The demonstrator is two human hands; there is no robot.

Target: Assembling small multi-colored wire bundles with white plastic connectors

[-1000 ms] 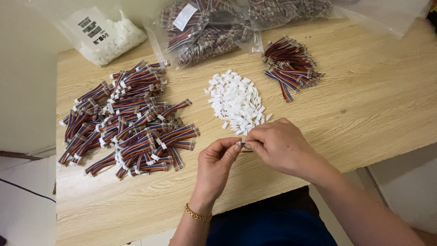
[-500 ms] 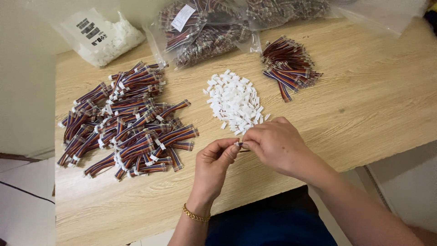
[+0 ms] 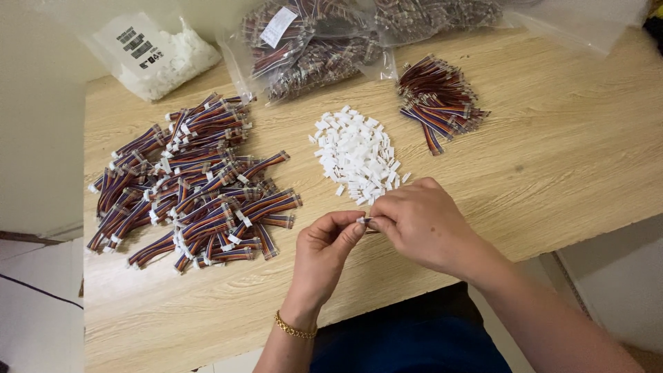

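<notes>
clear bag of white parts [image 3: 155, 55], far left | clear bags of wire bundles [image 3: 311, 48], white label [image 3: 277, 26]

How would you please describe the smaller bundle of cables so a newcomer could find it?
On the light wooden table, look right of the heap of small white plastic connectors. The small bundle of multicoloured ribbon cables lies there, far smaller than the left-hand pile.

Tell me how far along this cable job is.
Done: a big pile of cables with white plugs lies on the left. In hand: left hand and right hand pinch one small piece between them. Left: loose white plugs, a smaller cable bundle and full bags.
</notes>
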